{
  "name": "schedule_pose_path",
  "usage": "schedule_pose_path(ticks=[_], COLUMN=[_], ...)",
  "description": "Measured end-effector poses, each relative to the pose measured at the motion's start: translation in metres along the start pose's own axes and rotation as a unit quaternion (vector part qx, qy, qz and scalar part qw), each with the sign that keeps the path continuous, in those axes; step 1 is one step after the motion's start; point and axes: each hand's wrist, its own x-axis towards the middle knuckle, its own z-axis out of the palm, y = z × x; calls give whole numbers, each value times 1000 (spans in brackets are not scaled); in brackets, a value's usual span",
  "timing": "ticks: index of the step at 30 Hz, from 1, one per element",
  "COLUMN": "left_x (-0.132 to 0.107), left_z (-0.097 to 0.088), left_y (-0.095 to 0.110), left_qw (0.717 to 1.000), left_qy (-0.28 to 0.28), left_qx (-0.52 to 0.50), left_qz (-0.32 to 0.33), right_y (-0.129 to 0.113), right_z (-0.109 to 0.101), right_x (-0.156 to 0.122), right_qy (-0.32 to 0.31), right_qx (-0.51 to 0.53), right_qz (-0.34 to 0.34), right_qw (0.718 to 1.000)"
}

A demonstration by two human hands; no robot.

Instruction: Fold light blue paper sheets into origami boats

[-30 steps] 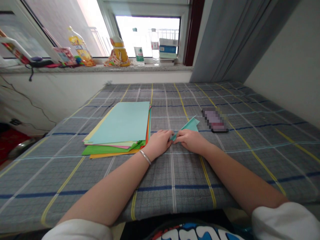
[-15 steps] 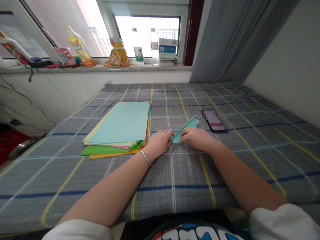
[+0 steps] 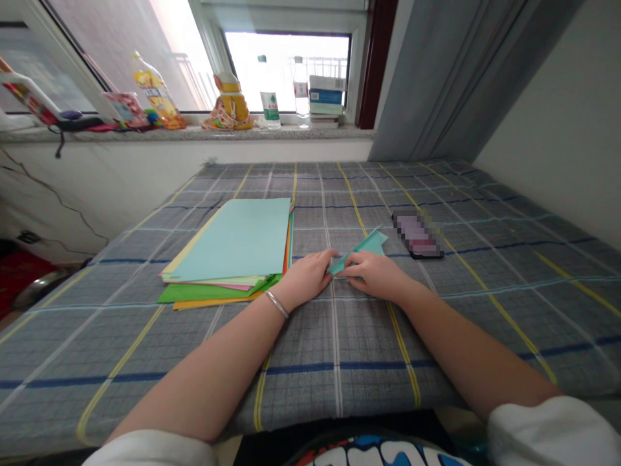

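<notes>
A folded strip of light blue-green paper [image 3: 365, 246] lies on the checked grey cloth [image 3: 339, 336] in the middle. Its near end sits between both my hands. My left hand [image 3: 306, 278] has its fingers curled and pinches the paper's near tip; a silver bangle is on that wrist. From the other side my right hand [image 3: 376, 273] presses and pinches the same end, fingers closed over it. The far end of the paper points up and right, free of the hands.
A stack of coloured sheets [image 3: 233, 249], light blue on top, lies left of my hands. A phone [image 3: 417, 234] lies to the right on the cloth. Bottles, a yellow toy and boxes [image 3: 326, 97] line the window sill. A grey curtain hangs at the right.
My right hand slid right along the paper half a second ago, then came back toward its near end. The left hand has stayed at the tip.
</notes>
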Motion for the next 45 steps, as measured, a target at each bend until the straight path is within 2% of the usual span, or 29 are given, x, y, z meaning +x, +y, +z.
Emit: schedule_pose_path(ticks=[3,7,10,17,36,40,45], left_x=[-2,-3,-2,-2,-5,-5,-4], left_z=[-9,-22,-25,-22,-39,-40,-34], left_y=[-2,-3,-3,-1,-2,-3,-4], left_qw=[999,985,972,971,978,981,990], left_qy=[5,-45,-66,-75,-104,-90,-64], left_qx=[10,112,164,169,135,121,49], left_qz=[41,125,153,150,124,122,119], right_y=[-1,1,2,3,7,6,4], right_z=[5,8,9,9,8,7,3], right_x=[2,3,3,3,3,2,1], right_qy=[3,2,3,4,-8,-5,2], right_qx=[-15,-12,-4,21,22,14,-11], right_qz=[17,29,33,33,33,31,13], right_qw=[1000,1000,999,999,999,999,1000])
